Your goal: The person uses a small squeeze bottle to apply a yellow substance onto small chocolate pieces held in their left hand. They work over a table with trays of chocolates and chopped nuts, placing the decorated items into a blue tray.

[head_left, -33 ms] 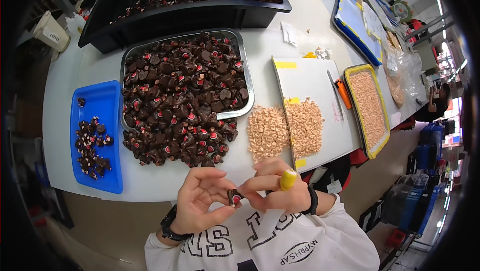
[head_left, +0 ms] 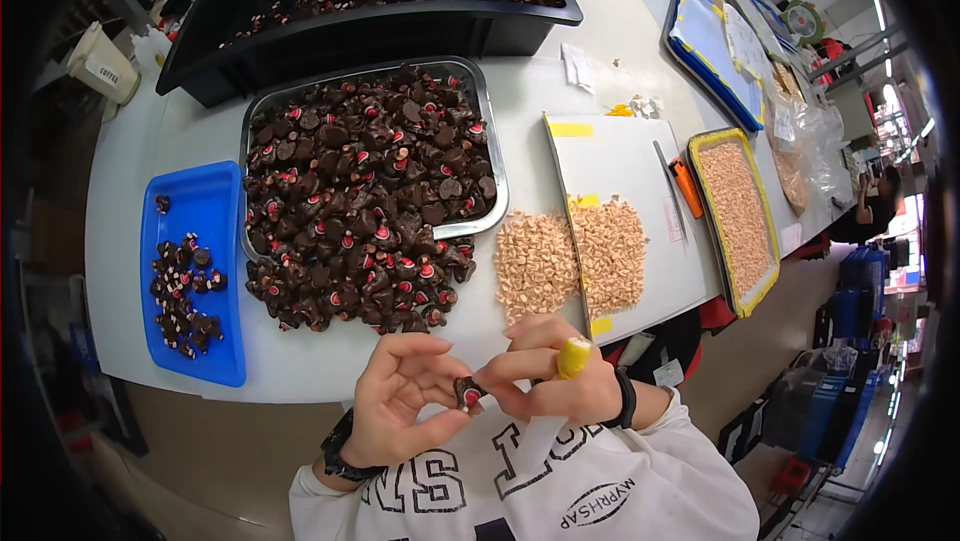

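Observation:
Low in front of my white top, my left hand [head_left: 412, 403] pinches a small dark brown piece [head_left: 467, 394] with a red-and-white round face between thumb and fingers. My right hand [head_left: 555, 373] is closed, its fingertips touching the piece's upper right edge; what they pinch is hidden. A yellow thing with a white tip [head_left: 573, 358] stands out at its fingers. Beyond my hands lies a heap of similar brown pieces [head_left: 360, 181], filling a metal tray [head_left: 492, 156] and spilling over its near edge. Right of it are small tan bits [head_left: 612, 256], partly on a white board [head_left: 625, 156].
A blue tray [head_left: 225, 271] at left holds several brown pieces dotted with tan. Behind stands a large black bin [head_left: 400, 19] with more pieces. At right are an orange-handled cutter [head_left: 686, 187] and a yellow-edged tray of tan bits [head_left: 735, 206]. A person [head_left: 880, 206] is far right.

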The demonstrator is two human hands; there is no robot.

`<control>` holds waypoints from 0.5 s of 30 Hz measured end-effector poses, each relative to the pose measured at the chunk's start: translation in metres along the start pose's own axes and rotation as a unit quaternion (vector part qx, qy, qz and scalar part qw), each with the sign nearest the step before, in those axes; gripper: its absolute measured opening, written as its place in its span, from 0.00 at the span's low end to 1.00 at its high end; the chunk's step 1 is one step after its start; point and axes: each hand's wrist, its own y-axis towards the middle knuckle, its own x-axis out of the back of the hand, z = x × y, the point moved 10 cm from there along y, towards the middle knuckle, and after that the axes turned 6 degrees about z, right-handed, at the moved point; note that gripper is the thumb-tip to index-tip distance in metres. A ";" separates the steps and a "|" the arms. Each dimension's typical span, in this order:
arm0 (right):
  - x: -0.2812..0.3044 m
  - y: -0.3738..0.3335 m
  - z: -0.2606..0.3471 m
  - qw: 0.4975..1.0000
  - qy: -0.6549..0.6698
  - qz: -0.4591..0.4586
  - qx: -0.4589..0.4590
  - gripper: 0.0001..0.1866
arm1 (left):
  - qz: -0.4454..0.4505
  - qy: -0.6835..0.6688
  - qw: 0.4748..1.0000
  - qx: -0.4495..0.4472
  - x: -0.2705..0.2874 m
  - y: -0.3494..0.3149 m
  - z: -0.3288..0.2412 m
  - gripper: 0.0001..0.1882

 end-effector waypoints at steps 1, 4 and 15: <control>-0.002 -0.001 -0.001 1.000 0.004 0.020 0.002 0.13 | -0.002 -0.003 1.000 0.004 0.000 0.001 0.002 0.31; -0.005 -0.007 0.004 0.998 -0.035 0.000 0.044 0.11 | -0.005 -0.009 1.000 0.010 0.002 -0.002 0.003 0.32; 0.017 -0.006 0.024 0.997 -0.012 -0.008 0.076 0.10 | 0.082 0.079 0.993 -0.023 -0.014 0.003 -0.004 0.25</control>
